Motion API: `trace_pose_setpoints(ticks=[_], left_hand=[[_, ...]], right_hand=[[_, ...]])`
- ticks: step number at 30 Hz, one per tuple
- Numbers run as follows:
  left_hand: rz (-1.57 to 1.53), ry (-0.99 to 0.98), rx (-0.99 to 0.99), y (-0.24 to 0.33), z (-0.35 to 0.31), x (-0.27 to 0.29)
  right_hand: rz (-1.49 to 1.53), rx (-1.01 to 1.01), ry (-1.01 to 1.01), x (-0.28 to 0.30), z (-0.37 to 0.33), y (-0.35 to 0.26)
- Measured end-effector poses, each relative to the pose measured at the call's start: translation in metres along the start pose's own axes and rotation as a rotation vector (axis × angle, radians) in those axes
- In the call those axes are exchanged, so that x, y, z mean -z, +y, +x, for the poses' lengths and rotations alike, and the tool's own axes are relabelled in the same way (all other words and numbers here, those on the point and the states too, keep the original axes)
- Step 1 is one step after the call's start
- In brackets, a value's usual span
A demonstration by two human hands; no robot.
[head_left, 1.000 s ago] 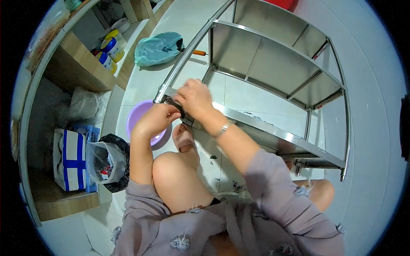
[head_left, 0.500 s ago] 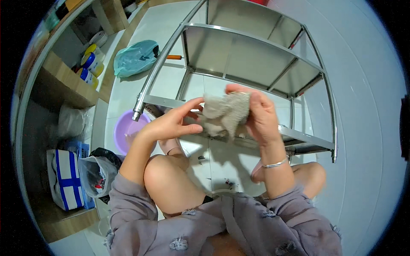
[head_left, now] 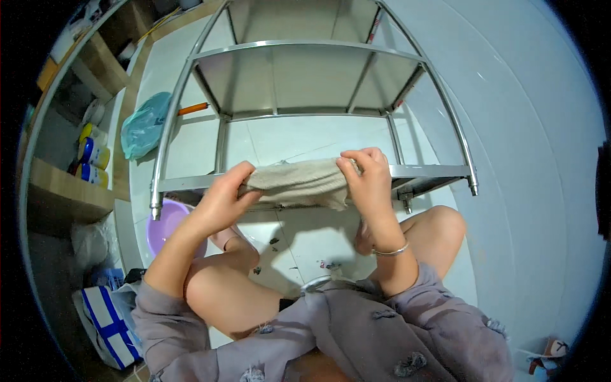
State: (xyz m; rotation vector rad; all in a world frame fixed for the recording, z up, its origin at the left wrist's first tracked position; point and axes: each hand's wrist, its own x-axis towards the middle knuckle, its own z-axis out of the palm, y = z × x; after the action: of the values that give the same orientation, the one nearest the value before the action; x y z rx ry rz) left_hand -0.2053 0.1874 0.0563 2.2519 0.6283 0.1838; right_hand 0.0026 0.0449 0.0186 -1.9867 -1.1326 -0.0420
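A beige-grey cloth (head_left: 296, 181) is stretched out between my two hands, in front of the near bar of a metal shelf rack (head_left: 305, 46). My left hand (head_left: 224, 198) grips its left end, thumb and fingers closed on the fabric. The right end is pinched by my right hand (head_left: 367, 175), which wears a bangle at the wrist. Folds run along the cloth, and its lower edge hangs loose. The rack lies tipped, its shelf panels facing me and its tube legs pointing my way.
Left of the rack's leg stands a purple basin (head_left: 167, 224), and beyond it a teal plastic bag (head_left: 145, 127) lies beside an orange handle (head_left: 193, 109). Dark bits of debris (head_left: 330, 265) dot the tiled floor between my feet. Shelving with jars (head_left: 94, 153) and a blue-and-white bag (head_left: 111, 328) lines the left.
The cloth was bunched up, with my left hand partly open beside it. Now it is spread wide, both hands holding its ends. The view has shifted, moving the rack leftward in the picture.
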Motion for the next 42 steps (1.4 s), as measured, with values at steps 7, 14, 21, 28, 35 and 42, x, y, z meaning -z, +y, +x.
trace_pose_setpoints(ticks=[7, 14, 21, 28, 35, 42], left_hand=[[0.404, 0.153, -0.388, -0.01, 0.033, -0.041], [0.481, -0.049, -0.456, 0.014, 0.08, -0.084], [0.338, 0.143, -0.663, 0.102, 0.155, -0.204], [0.17, 0.233, -0.257, 0.083, 0.116, -0.165], [0.264, 0.335, -0.526, 0.087, 0.105, -0.167], [0.349, 0.259, -0.358, 0.114, 0.133, -0.194]], right_hand=[[-0.188, 0.37, 0.041, -0.069, -0.022, -0.026], [-0.402, 0.382, -0.054, -0.009, -0.015, 0.04], [-0.76, 0.011, 0.233, 0.079, -0.011, 0.13], [-0.433, 0.184, 0.212, 0.026, -0.031, 0.083], [-0.478, 0.225, 0.222, 0.045, -0.036, 0.095], [-0.604, 0.135, 0.364, 0.06, -0.015, 0.115]])
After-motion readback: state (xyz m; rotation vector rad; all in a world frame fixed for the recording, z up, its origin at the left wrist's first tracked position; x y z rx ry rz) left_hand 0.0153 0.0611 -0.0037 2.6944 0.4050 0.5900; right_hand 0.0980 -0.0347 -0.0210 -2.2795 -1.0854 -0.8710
